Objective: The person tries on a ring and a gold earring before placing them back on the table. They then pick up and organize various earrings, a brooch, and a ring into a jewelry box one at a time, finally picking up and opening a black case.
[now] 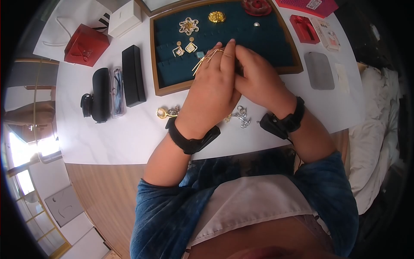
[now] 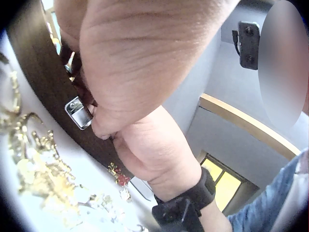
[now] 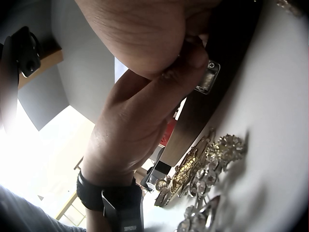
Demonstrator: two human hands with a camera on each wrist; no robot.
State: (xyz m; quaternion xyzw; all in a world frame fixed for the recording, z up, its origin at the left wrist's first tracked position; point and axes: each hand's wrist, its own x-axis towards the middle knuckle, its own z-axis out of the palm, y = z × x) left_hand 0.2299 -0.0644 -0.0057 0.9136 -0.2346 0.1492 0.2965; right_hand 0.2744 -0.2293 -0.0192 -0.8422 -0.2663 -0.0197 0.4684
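In the head view my left hand [image 1: 213,82] and right hand [image 1: 261,75] come together over the front part of a wood-framed jewelry tray [image 1: 172,90] lined dark green. A gold earring with long thin bars [image 1: 198,67] lies across the left hand's fingers and sticks out to their left. The right hand's fingertips are hidden behind the left hand; what they hold I cannot tell. Beside the hands are two square drop earrings [image 1: 191,46], a flower brooch [image 1: 189,26] and a small blue-green square piece [image 1: 200,55]. Both wrist views show the hands pressed close near the tray's metal clasp [image 2: 78,113].
On the white table before the tray lie gold jewelry [image 1: 167,112] and silver jewelry [image 1: 242,116]. A black box [image 1: 133,75], glasses case [image 1: 100,95] and red bag [image 1: 86,45] stand left. A grey case [image 1: 319,70] and red box [image 1: 304,29] are right. The tray also holds a gold ornament [image 1: 216,17].
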